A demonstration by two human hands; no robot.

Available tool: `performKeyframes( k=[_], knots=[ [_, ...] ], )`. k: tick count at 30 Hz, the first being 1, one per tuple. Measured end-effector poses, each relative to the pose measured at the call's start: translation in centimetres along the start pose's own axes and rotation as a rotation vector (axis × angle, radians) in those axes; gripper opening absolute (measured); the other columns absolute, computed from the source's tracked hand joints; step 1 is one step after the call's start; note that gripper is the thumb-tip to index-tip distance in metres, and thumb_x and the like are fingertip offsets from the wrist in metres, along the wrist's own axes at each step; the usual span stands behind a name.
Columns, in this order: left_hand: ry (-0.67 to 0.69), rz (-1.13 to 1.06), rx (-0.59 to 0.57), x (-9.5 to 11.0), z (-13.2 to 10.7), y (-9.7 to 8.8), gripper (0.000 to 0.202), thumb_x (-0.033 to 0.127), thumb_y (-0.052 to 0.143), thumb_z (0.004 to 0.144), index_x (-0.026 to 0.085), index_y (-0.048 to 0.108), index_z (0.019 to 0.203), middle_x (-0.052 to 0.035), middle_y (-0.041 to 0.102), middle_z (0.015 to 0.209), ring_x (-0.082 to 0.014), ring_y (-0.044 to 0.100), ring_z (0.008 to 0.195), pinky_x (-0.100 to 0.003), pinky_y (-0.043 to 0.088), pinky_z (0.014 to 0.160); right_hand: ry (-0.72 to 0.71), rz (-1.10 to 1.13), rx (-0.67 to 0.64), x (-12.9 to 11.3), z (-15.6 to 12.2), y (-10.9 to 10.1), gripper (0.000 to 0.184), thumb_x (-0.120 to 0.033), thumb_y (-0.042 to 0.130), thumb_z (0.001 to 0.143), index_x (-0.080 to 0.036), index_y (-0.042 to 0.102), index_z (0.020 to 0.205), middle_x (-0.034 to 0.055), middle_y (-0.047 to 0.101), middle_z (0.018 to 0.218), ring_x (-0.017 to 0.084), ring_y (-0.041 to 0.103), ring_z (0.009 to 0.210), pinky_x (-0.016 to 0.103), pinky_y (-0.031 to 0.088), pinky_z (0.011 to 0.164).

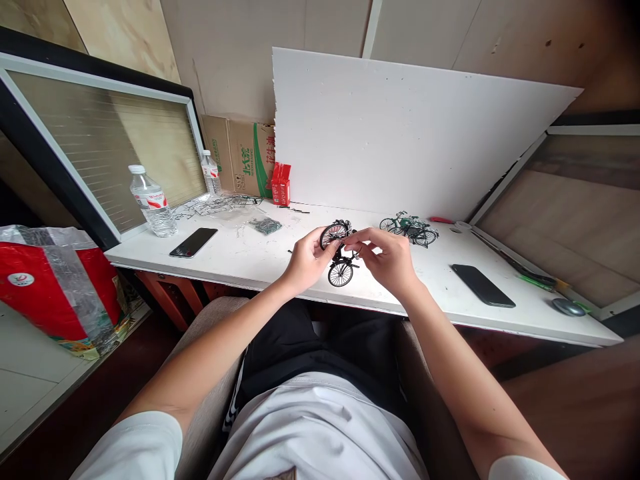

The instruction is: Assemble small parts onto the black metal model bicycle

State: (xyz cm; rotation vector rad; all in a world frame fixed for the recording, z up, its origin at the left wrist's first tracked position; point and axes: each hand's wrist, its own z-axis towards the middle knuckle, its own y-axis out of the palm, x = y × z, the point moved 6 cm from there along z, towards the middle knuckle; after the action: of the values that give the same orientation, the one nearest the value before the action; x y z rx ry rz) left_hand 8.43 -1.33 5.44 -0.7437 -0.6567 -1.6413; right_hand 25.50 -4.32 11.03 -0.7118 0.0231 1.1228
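A small black model bicycle (341,273) is held up over the front of the white table, one wheel above the other. My left hand (311,260) grips it from the left, thumb across its frame near the upper wheel. From the right, my right hand (383,257) pinches at the middle of the frame with thumb and forefinger; whether a tiny part sits between those fingertips is too small to tell. Behind my right hand, green and black model bicycles (409,228) stand close together on the table.
On the white table (265,263) lie a phone (194,242) at left and another phone (483,285) at right. Water bottles (153,203), a bag of small parts (266,226), thin wire-like pieces (220,203) and a red box (281,184) stand or lie toward the back left. A white board (415,133) leans behind.
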Motion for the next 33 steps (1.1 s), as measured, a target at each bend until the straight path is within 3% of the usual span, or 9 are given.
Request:
performKeyframes(
  k=[9,16,23,33],
  knots=[
    [-0.002,0.042,0.000,-0.24,-0.03,-0.07,0.044,0.054,0.074,0.101,0.017,0.075,0.124,-0.0136,0.079,0.123,-0.0296,0.076,0.117,-0.040,0.063,0.105,-0.090,0.000,-0.047,0.15,-0.12,0.40,0.027,-0.015,0.055,0.106,-0.025,0.080,0.101,0.0038,0.085,0.099,0.020,0.083,0.087,0.034,0.068,0.079],
    [-0.018,-0.001,-0.006,-0.44,-0.03,0.02,0.042,0.052,0.075,0.101,0.017,0.073,0.125,-0.0133,0.079,0.123,-0.0276,0.077,0.115,-0.038,0.063,0.104,-0.181,-0.199,-0.027,-0.32,-0.34,0.59,0.029,-0.013,0.053,0.107,-0.025,0.079,0.102,0.0032,0.085,0.099,0.018,0.081,0.085,0.030,0.063,0.074],
    [-0.031,0.017,0.022,-0.37,-0.25,-0.11,0.045,0.048,0.082,0.096,0.017,0.072,0.127,-0.0132,0.080,0.122,-0.0272,0.078,0.114,-0.039,0.064,0.102,-0.235,-0.354,-0.004,-0.65,-0.31,0.78,0.021,-0.035,0.064,0.111,-0.026,0.078,0.098,0.0041,0.082,0.085,0.018,0.073,0.070,0.030,0.049,0.062],
    [-0.026,0.054,0.078,-0.99,-0.63,-0.27,0.049,0.047,0.081,0.097,0.018,0.071,0.135,-0.0148,0.081,0.125,-0.0291,0.080,0.114,-0.041,0.066,0.103,-0.233,-0.430,0.069,-0.32,-0.29,0.92,0.045,-0.059,0.065,0.108,-0.024,0.069,0.080,0.0023,0.067,0.065,0.015,0.058,0.056,0.032,0.036,0.054]
  ],
)
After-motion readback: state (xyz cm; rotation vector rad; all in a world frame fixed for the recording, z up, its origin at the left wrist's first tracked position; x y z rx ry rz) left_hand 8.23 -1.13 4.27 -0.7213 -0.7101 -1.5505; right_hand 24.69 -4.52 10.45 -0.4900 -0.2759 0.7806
